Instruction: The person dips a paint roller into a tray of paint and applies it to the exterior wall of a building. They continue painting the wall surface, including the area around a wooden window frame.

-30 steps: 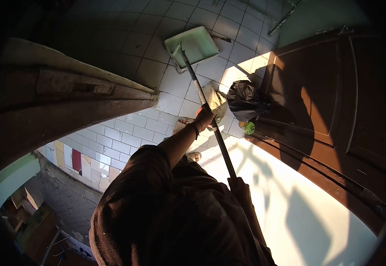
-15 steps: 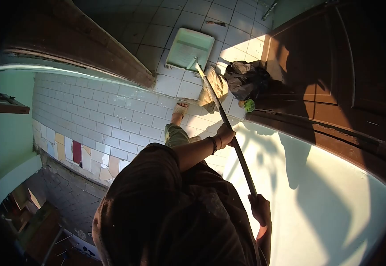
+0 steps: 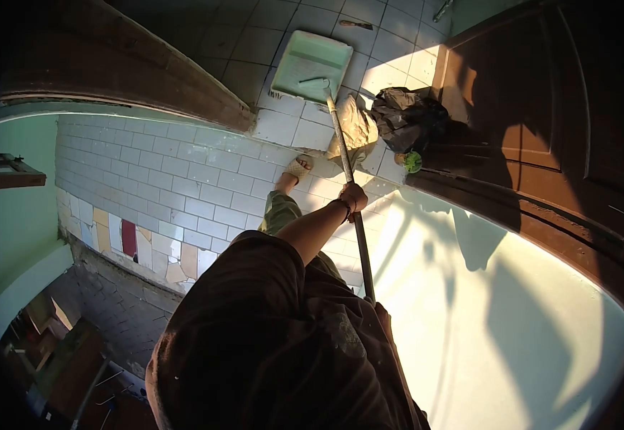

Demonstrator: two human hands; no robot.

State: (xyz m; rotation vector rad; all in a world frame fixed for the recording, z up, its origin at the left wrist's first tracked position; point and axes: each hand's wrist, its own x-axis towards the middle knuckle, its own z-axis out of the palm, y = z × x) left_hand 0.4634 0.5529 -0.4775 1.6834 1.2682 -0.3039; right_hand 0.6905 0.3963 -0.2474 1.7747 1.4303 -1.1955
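Observation:
A paint roller on a long pole (image 3: 343, 136) reaches down to a pale green paint tray (image 3: 290, 69) on the tiled floor. Its wire frame and roller end (image 3: 315, 80) lie inside the tray, over the paint. My left hand (image 3: 353, 198), with a dark band at the wrist, is closed around the middle of the pole. Close against my dark shirt, my right hand (image 3: 383, 319) is closed at the lower part of the pole; it is in shadow and partly hidden by the shirt.
Beside the tray lie a crumpled tan sheet (image 3: 357, 125) and a black plastic bag (image 3: 408, 115). A small green plant-like item (image 3: 412, 162) sits by the brown door (image 3: 512, 158). A scraper-like tool (image 3: 355, 24) lies behind the tray. One sandalled foot (image 3: 299, 166) stands on white tiles.
The roller end has shifted within the tray. The pole has swung more upright, its lower end moving left, and my right hand has come in against my shirt.

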